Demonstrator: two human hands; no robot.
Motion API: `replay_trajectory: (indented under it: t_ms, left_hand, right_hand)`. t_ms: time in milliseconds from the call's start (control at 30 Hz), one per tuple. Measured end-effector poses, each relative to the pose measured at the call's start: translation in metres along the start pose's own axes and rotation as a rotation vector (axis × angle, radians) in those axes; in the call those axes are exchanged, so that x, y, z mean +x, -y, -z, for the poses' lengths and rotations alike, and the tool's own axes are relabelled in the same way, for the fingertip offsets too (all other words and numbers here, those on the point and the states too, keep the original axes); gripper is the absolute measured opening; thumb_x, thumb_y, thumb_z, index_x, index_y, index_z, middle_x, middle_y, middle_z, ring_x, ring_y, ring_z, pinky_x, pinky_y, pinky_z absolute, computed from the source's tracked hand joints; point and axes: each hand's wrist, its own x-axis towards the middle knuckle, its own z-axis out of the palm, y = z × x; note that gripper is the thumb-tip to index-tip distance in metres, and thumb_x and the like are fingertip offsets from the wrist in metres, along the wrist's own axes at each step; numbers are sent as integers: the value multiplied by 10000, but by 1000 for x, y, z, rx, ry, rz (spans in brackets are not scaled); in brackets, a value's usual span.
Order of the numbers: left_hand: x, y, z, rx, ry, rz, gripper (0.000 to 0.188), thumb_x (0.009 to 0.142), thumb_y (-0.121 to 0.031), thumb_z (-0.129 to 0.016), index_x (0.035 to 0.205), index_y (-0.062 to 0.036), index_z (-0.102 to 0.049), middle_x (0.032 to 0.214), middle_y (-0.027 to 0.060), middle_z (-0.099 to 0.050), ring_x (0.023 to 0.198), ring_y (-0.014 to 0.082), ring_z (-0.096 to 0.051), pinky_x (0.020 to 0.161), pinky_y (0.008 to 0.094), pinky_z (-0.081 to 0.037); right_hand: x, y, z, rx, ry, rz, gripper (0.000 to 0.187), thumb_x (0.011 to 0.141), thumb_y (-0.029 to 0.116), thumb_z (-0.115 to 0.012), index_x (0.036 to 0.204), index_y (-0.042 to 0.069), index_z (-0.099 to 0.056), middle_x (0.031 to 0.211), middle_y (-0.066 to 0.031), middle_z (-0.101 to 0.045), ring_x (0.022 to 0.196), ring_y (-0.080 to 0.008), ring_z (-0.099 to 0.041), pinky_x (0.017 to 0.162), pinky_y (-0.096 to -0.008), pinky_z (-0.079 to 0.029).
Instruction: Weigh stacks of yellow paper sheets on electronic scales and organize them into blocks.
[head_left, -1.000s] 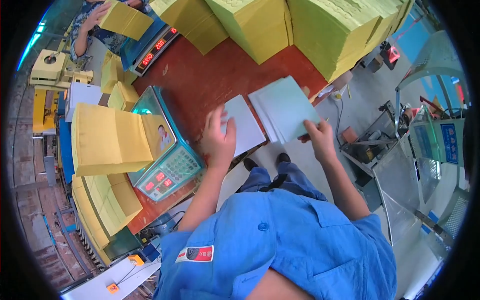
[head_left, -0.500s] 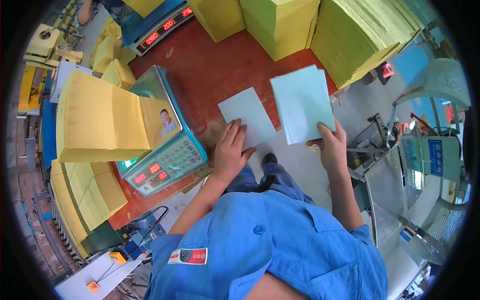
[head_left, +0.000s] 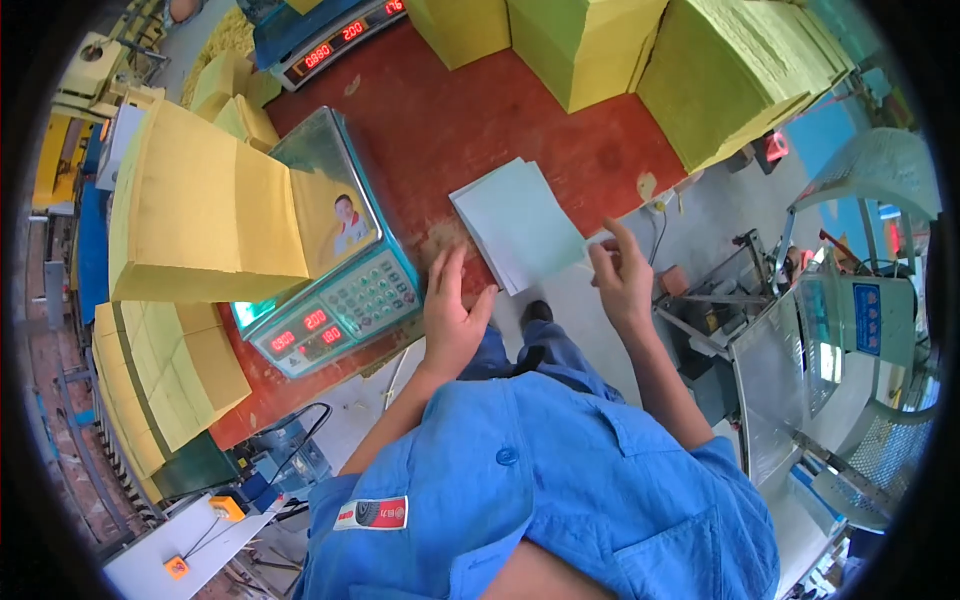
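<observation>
A thin, slightly fanned stack of pale blue-green paper sheets (head_left: 525, 222) lies on the red tabletop, its near corner reaching past the edge. My left hand (head_left: 458, 312) is open beside the stack's lower left side, thumb and fingers apart. At the right corner of the sheets is my right hand (head_left: 624, 275), open, its fingers partly bent; I cannot tell whether it touches the paper. Left of the sheets, a teal digital scale (head_left: 350, 310) with lit red digits carries a tall yellow block of paper (head_left: 205, 200).
Tall yellow-green paper stacks (head_left: 725, 85) line the far side of the red table (head_left: 440, 120). A second scale (head_left: 335, 45) stands at the far left. More yellow blocks (head_left: 175, 370) sit left of the near scale. Metal machinery and a perforated chair (head_left: 880, 180) are at right.
The sheets my right hand held up are now down on the single sheet, forming one stack. My right hand has let go, and my left hand has come off the paper.
</observation>
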Motion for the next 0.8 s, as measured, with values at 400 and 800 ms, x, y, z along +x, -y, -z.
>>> replay_trajectory:
  t_ms: [400,800]
  left_hand:
    - [77,4,-42,497,15,-275,677,731,-226,-756,1317,0,-502,1257,209,-575,1174,379,-519,1007,441,-414]
    - [59,-41,14,-506,-70,-21,841,862,-11,-659,1532,-81,-157,1418,186,-459,1302,224,-446,1091,344,-354]
  right_hand:
    - [-13,-1,-11,916,211,-595,270,914,163,-634,1126,12,-561,935,-85,-651,872,-204,-672,712,-369,-548]
    - [53,87,32,-137,208,557,169,770,4,-672,934,44,-653,856,-128,-636,838,-292,-628,735,-389,-506]
